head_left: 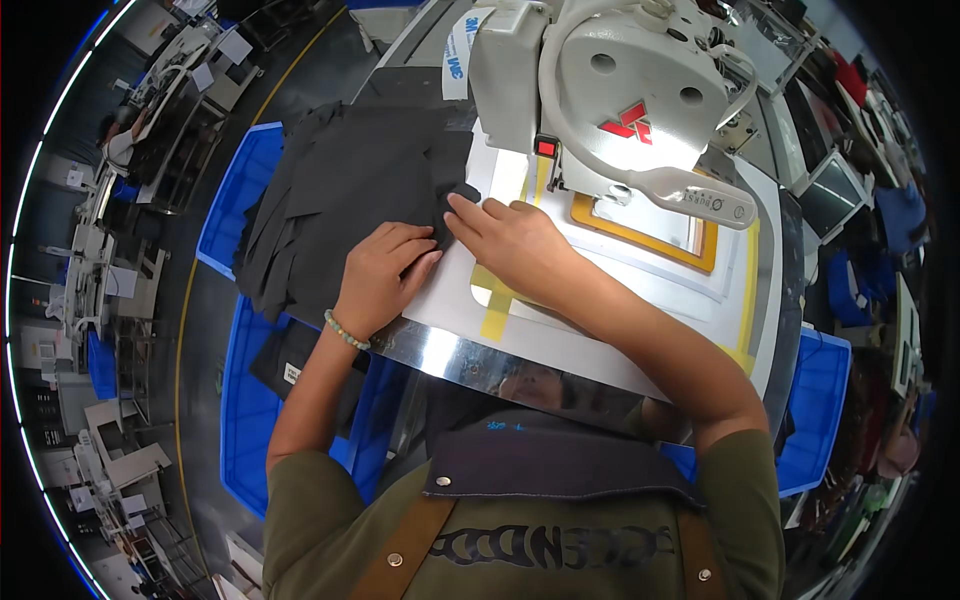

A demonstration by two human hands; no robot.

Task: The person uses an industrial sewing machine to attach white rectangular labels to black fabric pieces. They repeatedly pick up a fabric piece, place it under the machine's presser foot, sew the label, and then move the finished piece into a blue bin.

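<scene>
A large pile of dark grey fabric pieces (330,170) lies on the left of the work table, beside a white sewing machine (620,90). My left hand (385,270), with a beaded bracelet on the wrist, grips the pile's lower right edge with bent fingers. My right hand (505,240) reaches in from the right, its fingertips closed on the dark fabric's edge just above the left hand. Under the machine head lie a yellow-rimmed template (708,245) and white sheets (600,300) with yellow tape. The exact number of layers between my fingers is hidden.
Blue bins (235,420) stand below the table at the left, one holding dark fabric, with another bin (815,410) at the right. The table's metal edge (440,350) runs in front of me. Other workstations line both sides; a person (135,140) is at one on the left.
</scene>
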